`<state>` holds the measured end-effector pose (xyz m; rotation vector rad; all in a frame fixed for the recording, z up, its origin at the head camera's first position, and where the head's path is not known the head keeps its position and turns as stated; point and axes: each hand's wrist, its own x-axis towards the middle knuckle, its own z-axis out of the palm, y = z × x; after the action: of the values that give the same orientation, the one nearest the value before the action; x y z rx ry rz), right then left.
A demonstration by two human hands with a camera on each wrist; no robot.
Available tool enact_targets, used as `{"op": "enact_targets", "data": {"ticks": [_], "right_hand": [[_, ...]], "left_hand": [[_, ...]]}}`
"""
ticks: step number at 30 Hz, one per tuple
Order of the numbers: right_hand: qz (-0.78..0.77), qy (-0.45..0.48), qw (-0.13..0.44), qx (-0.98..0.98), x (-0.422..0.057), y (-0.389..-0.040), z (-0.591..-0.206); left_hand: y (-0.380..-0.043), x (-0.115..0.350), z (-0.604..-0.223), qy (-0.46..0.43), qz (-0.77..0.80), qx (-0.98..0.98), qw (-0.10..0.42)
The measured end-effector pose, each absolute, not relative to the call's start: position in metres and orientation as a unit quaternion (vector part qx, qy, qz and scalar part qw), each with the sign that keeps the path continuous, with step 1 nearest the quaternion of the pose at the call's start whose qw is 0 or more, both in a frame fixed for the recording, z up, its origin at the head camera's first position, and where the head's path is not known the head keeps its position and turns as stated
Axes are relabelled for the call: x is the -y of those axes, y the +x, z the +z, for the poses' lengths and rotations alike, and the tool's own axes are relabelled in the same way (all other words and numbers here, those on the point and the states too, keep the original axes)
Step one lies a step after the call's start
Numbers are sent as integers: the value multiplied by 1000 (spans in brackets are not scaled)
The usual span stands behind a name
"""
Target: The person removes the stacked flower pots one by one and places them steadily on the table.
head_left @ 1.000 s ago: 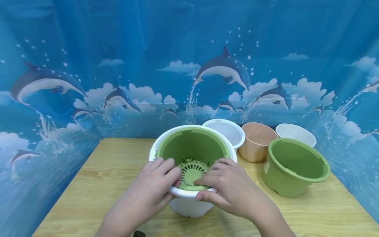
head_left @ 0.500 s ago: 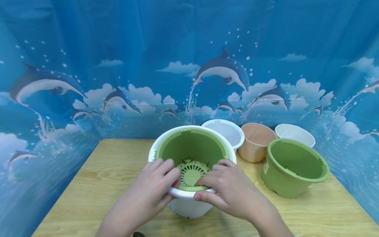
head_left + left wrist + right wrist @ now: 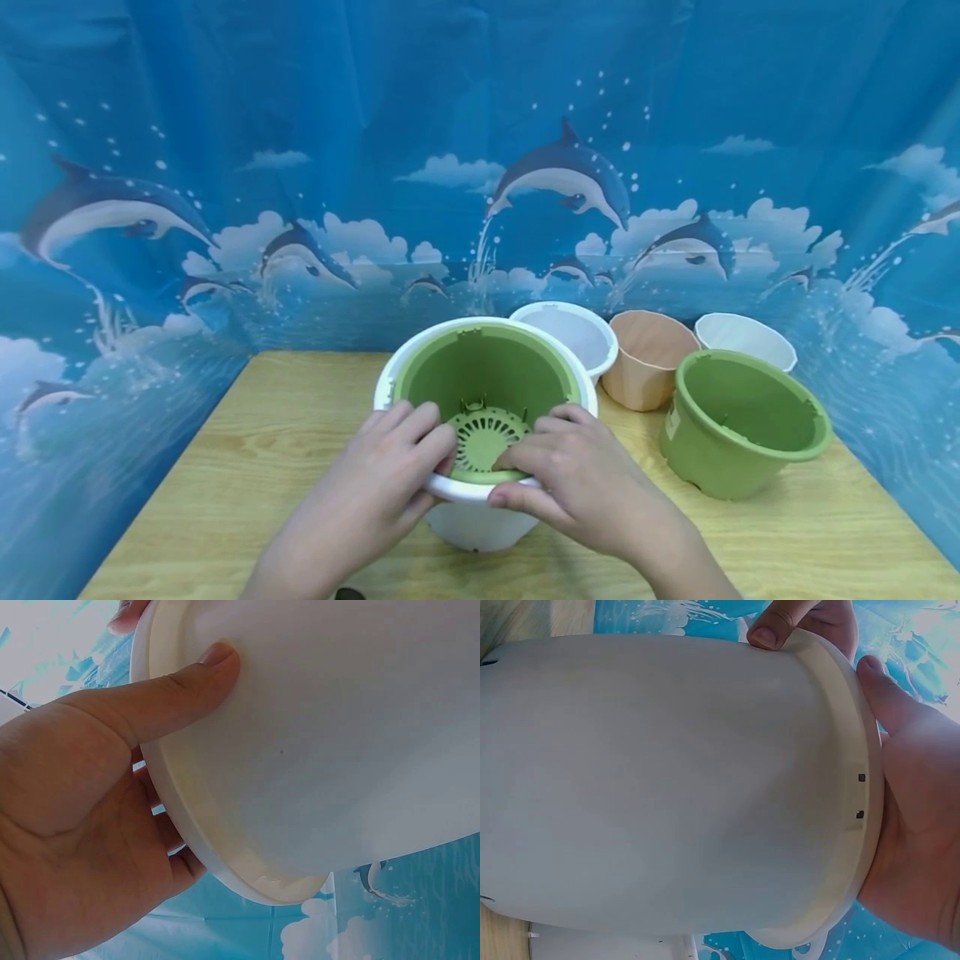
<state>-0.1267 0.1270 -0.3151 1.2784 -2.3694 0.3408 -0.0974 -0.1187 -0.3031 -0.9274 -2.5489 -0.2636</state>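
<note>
A white flowerpot (image 3: 483,527) stands upright on the table in the head view, with a green flowerpot (image 3: 517,362) nested inside it. Slots pierce the green pot's floor. My left hand (image 3: 397,467) grips the front-left rim, fingers hooked over into the green pot. In the left wrist view, its thumb presses the white pot's outer wall (image 3: 337,727) below the lip. On the front-right rim, my right hand (image 3: 577,471) has its fingers curled inside and its thumb against the white edge. Most fingertips are hidden by the hands or the rim.
Another green pot (image 3: 731,475) stands at the right. Behind it are a peach pot (image 3: 637,383), a white pot (image 3: 750,342) and a white-rimmed pot (image 3: 573,329). A dolphin-print curtain (image 3: 450,150) hangs behind the wooden table (image 3: 247,433). A small dark object (image 3: 349,594) shows at the bottom edge.
</note>
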Motion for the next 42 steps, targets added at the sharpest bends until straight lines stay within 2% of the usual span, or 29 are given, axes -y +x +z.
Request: {"op": "enact_targets", "data": {"ticks": [10, 25, 34, 42], "right_hand": [[130, 448, 212, 859, -127, -125, -314], [150, 442, 225, 855, -125, -121, -312], [190, 457, 242, 834, -123, -119, -310], [212, 477, 282, 805, -120, -119, -310]], "left_hand": [[-97, 118, -303, -330, -98, 918, 199], [-96, 118, -303, -338, -106, 909, 221], [-92, 120, -298, -340, -105, 899, 257], [-92, 121, -296, -339, -114, 894, 270]]}}
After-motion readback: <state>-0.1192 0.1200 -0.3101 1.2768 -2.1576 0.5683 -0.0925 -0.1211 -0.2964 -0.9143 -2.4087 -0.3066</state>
